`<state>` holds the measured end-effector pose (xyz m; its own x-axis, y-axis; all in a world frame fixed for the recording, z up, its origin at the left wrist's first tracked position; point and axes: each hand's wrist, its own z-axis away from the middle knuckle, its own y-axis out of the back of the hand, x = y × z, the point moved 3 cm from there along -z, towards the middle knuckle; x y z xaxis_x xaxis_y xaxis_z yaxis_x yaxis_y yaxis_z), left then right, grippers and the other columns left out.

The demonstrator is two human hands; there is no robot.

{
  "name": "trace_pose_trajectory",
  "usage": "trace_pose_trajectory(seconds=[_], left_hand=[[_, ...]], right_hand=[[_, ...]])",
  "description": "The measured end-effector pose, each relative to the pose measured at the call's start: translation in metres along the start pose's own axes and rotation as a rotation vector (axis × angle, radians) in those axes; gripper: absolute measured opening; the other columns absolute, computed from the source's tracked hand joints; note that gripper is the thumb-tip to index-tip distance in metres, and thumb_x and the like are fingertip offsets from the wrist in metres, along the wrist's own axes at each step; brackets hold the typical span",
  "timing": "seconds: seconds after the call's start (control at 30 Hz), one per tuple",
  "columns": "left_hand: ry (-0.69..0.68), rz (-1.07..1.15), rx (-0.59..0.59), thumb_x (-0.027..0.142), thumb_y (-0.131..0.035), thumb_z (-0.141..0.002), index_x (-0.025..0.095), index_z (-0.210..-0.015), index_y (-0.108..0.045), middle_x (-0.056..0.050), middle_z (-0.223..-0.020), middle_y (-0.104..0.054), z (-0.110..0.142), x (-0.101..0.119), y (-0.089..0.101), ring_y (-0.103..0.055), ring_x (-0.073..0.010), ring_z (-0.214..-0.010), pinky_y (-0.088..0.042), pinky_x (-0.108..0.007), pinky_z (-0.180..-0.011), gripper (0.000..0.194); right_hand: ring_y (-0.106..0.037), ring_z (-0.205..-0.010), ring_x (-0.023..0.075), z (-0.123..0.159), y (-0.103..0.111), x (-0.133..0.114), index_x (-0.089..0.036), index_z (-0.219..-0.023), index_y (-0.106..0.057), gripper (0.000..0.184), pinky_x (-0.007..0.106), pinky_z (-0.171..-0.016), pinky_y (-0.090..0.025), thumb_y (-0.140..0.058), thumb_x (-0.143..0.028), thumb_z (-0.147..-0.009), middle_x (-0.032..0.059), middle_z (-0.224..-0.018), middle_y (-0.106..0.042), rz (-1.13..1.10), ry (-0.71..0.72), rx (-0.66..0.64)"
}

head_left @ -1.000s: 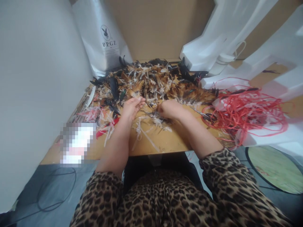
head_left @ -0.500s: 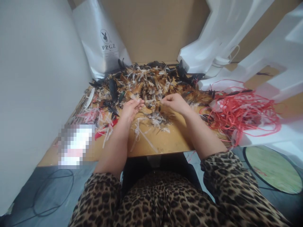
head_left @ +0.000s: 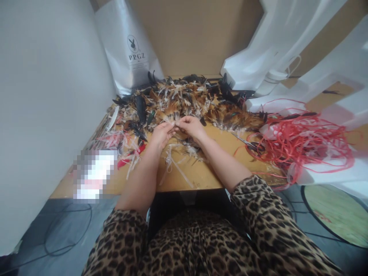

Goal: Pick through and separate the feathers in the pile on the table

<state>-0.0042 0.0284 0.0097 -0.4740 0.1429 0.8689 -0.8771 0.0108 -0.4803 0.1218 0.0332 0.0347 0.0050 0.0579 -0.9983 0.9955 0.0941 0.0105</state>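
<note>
My left hand point(head_left: 163, 134) is closed in a pinch on the base of some brown feathers point(head_left: 168, 115), which fan out away from me. Right beside it, my right hand point(head_left: 192, 127) pinches at the same spot, its fingertips meeting those of the left; the feather bases sit between them. Behind both hands spreads a heap of brown, black and white feathers point(head_left: 184, 92). Loose feather bits point(head_left: 198, 153) lie under the right wrist, and a knotted pale ribbon point(head_left: 169, 161) rests between my forearms.
A tangle of red ribbon point(head_left: 307, 143) fills the table's right side, with scissors point(head_left: 253, 145) at its edge. A silver bag point(head_left: 129, 50) stands at the back left. White plastic point(head_left: 255, 50) and a lidded cup point(head_left: 270, 81) are at the back right. A round green stool point(head_left: 336, 214) stands below.
My right hand went from the loose feathers on the right, rose slightly, then moved left to meet my left hand. The left hand has kept its pinch in nearly the same place.
</note>
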Motion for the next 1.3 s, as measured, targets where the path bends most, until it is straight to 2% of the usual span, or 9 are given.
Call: trace_pose_trajectory(seconds=[0.13,0.27,0.37,0.53,0.7,0.83,1.07,1.3], left_hand=[[-0.005,-0.011,0.000,0.017,-0.070,-0.064,0.009,-0.067,-0.060,-0.004,-0.063,-0.064,0.000,-0.001,-0.001,-0.062,-0.0081,-0.057,-0.044,-0.015,-0.050,0.013],[-0.025,-0.074,0.008,0.020,-0.071,-0.063,0.009,-0.070,-0.061,-0.005,-0.068,-0.066,0.000,-0.002,-0.001,-0.062,-0.0085,-0.059,-0.045,-0.014,-0.051,0.016],[-0.027,-0.116,0.008,0.021,-0.072,-0.062,0.009,-0.071,-0.061,-0.007,-0.070,-0.067,-0.001,-0.004,0.000,-0.063,-0.0086,-0.059,-0.046,-0.015,-0.053,0.018],[-0.009,-0.154,-0.017,0.020,-0.070,-0.064,0.009,-0.072,-0.063,-0.007,-0.070,-0.067,-0.002,-0.007,0.002,-0.062,-0.0086,-0.059,-0.048,-0.016,-0.056,0.015],[0.005,-0.149,-0.072,0.018,-0.068,-0.067,0.009,-0.072,-0.063,-0.008,-0.068,-0.067,-0.002,-0.009,0.002,-0.062,-0.0082,-0.059,-0.048,-0.015,-0.056,0.012],[0.050,-0.147,-0.089,0.016,-0.065,-0.069,0.008,-0.071,-0.063,-0.008,-0.065,-0.066,0.000,-0.008,0.001,-0.061,-0.0079,-0.058,-0.047,-0.015,-0.055,0.008],[0.118,-0.092,-0.169,0.012,-0.064,-0.069,0.006,-0.070,-0.063,-0.007,-0.064,-0.065,0.004,-0.006,-0.001,-0.060,-0.0072,-0.055,-0.046,-0.015,-0.053,0.006],[0.126,-0.106,-0.175,0.013,-0.064,-0.070,0.006,-0.070,-0.063,-0.007,-0.064,-0.065,0.005,-0.005,-0.004,-0.059,-0.0064,-0.055,-0.045,-0.013,-0.052,0.007]], right_hand=[[-0.043,-0.049,0.0060,-0.002,0.003,0.009,-0.013,-0.065,-0.059,0.021,0.019,-0.052,-0.037,-0.064,-0.033,-0.061,-0.0029,-0.054,-0.054,0.058,0.077,0.016],[-0.046,-0.053,0.0076,-0.003,0.007,0.012,-0.013,-0.065,-0.061,0.018,0.020,-0.054,-0.037,-0.059,-0.031,-0.065,-0.0005,-0.058,-0.058,0.275,0.197,0.056],[-0.047,-0.054,0.0084,-0.002,0.010,0.012,-0.012,-0.065,-0.062,0.019,0.021,-0.056,-0.038,-0.059,-0.031,-0.065,0.0004,-0.060,-0.059,0.318,0.212,0.075],[-0.048,-0.053,0.0068,-0.002,0.011,0.014,-0.013,-0.073,-0.058,0.024,0.020,-0.054,-0.040,-0.066,-0.029,-0.057,-0.0026,-0.060,-0.058,0.018,0.078,0.016],[-0.044,-0.045,0.0044,-0.003,0.010,0.019,-0.014,-0.069,-0.055,0.027,0.018,-0.048,-0.037,-0.072,-0.027,-0.052,-0.0062,-0.051,-0.053,-0.224,-0.058,-0.074],[-0.049,-0.048,0.0049,-0.003,0.010,0.021,-0.015,-0.070,-0.055,0.029,0.018,-0.052,-0.041,-0.074,-0.024,-0.050,-0.0062,-0.053,-0.056,-0.303,-0.088,-0.112],[-0.054,-0.051,0.0061,0.001,0.011,0.022,-0.016,-0.071,-0.051,0.030,0.018,-0.052,-0.043,-0.075,-0.022,-0.053,-0.0048,-0.056,-0.059,-0.451,-0.226,-0.277],[-0.057,-0.052,0.0067,-0.001,0.011,0.027,-0.016,-0.071,-0.053,0.024,0.015,-0.048,-0.042,-0.073,-0.019,-0.057,-0.0027,-0.057,-0.062,-0.505,-0.279,-0.252]])
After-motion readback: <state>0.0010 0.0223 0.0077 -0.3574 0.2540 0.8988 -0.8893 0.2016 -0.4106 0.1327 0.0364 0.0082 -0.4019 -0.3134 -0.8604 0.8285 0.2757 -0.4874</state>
